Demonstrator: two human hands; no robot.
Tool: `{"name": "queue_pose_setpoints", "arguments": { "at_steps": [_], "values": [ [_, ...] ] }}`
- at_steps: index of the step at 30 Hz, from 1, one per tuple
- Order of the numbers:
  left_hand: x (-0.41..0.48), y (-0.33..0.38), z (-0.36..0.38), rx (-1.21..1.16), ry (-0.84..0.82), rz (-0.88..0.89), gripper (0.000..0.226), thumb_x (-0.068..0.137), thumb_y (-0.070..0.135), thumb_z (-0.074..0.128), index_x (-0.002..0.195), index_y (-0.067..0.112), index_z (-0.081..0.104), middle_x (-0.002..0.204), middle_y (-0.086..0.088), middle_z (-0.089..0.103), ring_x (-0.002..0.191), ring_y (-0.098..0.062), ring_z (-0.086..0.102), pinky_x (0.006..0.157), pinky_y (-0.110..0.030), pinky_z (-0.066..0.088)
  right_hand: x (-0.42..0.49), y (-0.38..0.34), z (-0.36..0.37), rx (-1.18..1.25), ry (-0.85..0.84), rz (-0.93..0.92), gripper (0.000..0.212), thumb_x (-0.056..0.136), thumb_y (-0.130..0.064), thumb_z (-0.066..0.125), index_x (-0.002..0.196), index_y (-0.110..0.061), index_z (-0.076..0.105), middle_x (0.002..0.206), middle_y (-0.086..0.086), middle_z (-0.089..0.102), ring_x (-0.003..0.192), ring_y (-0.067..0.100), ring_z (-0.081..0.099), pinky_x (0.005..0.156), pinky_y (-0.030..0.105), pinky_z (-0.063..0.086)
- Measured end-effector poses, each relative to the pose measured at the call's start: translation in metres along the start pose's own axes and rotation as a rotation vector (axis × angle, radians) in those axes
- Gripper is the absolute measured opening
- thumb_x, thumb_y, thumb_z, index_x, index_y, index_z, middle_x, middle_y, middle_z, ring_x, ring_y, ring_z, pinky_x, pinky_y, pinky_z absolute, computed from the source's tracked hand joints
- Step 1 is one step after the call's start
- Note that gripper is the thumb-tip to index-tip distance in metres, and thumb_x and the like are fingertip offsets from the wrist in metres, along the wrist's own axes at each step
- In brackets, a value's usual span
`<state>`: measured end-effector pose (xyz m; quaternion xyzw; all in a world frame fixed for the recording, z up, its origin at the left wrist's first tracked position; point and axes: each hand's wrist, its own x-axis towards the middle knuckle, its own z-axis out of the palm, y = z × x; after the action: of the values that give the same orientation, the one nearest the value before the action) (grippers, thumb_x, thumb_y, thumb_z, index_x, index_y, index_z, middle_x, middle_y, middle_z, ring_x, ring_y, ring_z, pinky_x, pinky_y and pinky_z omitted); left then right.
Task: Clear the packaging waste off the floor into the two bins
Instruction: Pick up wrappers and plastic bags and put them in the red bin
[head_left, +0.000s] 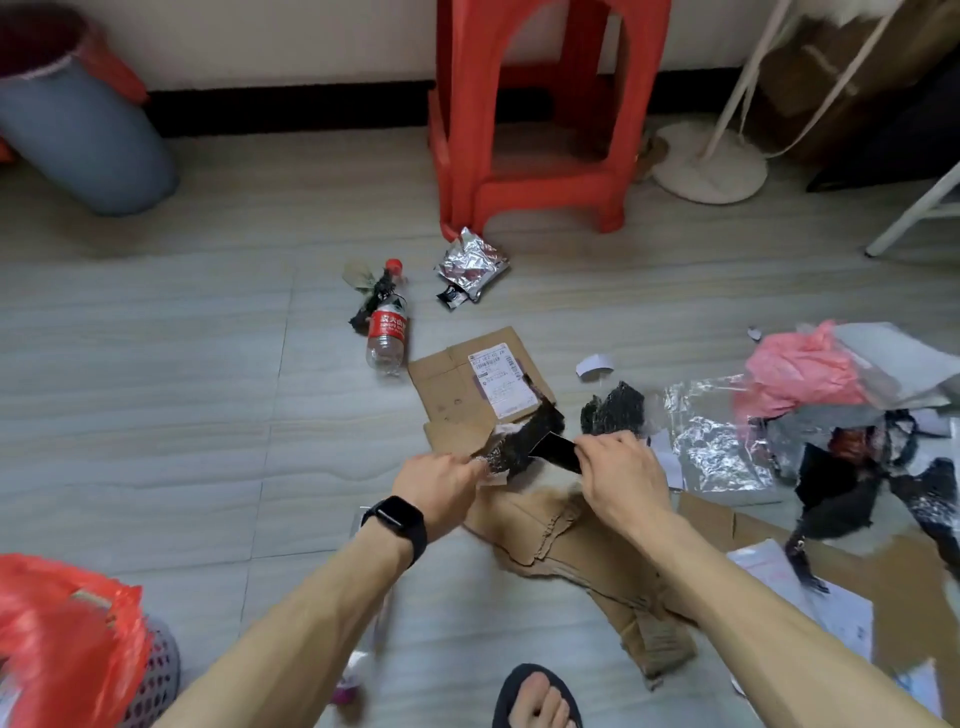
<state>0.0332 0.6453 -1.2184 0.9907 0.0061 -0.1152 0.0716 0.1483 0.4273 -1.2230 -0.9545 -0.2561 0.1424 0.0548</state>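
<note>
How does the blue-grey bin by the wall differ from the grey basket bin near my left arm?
The smooth blue-grey plastic bin has solid walls; the grey perforated basket bin has walls full of holes. The blue-grey bin stands far off by the wall, the basket bin close beside the left arm. Both are lined with red plastic.

Grey bin (78, 140) runs off the left edge, red-bagged basket (67, 649) off the corner. Stool (535, 104) loses its top. Label (501, 382) print too small to read. Wrapper (530, 441) ends hidden in left hand (441, 488) and right hand (618, 478). Foot (537, 699) clipped below.
</note>
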Motion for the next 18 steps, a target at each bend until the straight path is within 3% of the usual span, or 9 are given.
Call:
{"name": "queue_pose_setpoints", "arguments": {
  "at_steps": [3,6,8,12,16,18],
  "values": [
    [-0.025,-0.008,-0.030,0.042,0.051,-0.031,0.022,0.096,0.022,0.044,0.110,0.021,0.061,0.106,-0.001,0.066,0.092,-0.029,0.064,0.063,-0.032,0.043,-0.018,-0.014,-0.027,0.088,0.057,-0.020,0.028,0.105,-0.033,0.035,0.111,-0.025,0.062,0.098,-0.006,0.068,0.097,0.021,0.051,0.083,0.038,0.042],
    [-0.053,-0.020,-0.068,0.042,0.132,-0.077,0.027,0.097,0.022,0.041,0.115,0.022,0.061,0.108,0.002,0.066,0.092,-0.025,0.065,0.063,-0.032,0.045,-0.034,-0.035,-0.060,0.145,0.101,-0.067,0.026,0.103,-0.035,0.036,0.093,-0.025,0.058,0.082,-0.007,0.060,0.083,0.022,0.050,0.071,0.036,0.042],
    [-0.080,-0.033,-0.099,0.046,0.195,-0.126,0.028,0.097,0.021,0.042,0.115,0.025,0.063,0.107,0.004,0.067,0.091,-0.025,0.066,0.062,-0.031,0.046,-0.047,-0.058,-0.088,0.155,0.153,-0.131,0.028,0.101,-0.036,0.035,0.090,-0.023,0.057,0.083,-0.004,0.064,0.081,0.025,0.056,0.068,0.038,0.047],
    [-0.129,-0.069,-0.149,0.101,0.300,-0.217,0.025,0.096,0.019,0.045,0.109,0.025,0.066,0.103,0.003,0.069,0.087,-0.029,0.067,0.059,-0.031,0.046,-0.064,-0.110,-0.139,0.152,0.191,-0.275,0.028,0.104,-0.034,0.036,0.098,-0.021,0.060,0.086,-0.003,0.066,0.080,0.021,0.057,0.065,0.036,0.044],
    [-0.194,-0.112,-0.188,0.118,0.405,-0.339,0.023,0.092,0.018,0.050,0.105,0.026,0.067,0.099,0.004,0.070,0.088,-0.028,0.067,0.059,-0.029,0.044,-0.079,-0.177,-0.185,0.116,0.235,-0.448,0.025,0.103,-0.033,0.040,0.083,-0.023,0.051,0.081,-0.001,0.061,0.078,0.022,0.054,0.065,0.037,0.042],
    [-0.234,-0.133,-0.199,0.121,0.431,-0.417,0.021,0.091,0.018,0.051,0.102,0.025,0.067,0.097,0.003,0.070,0.088,-0.028,0.067,0.061,-0.032,0.047,-0.083,-0.216,-0.203,0.087,0.261,-0.541,0.023,0.102,-0.033,0.042,0.085,-0.023,0.053,0.085,0.001,0.064,0.081,0.025,0.057,0.067,0.039,0.045]
  ]
}}
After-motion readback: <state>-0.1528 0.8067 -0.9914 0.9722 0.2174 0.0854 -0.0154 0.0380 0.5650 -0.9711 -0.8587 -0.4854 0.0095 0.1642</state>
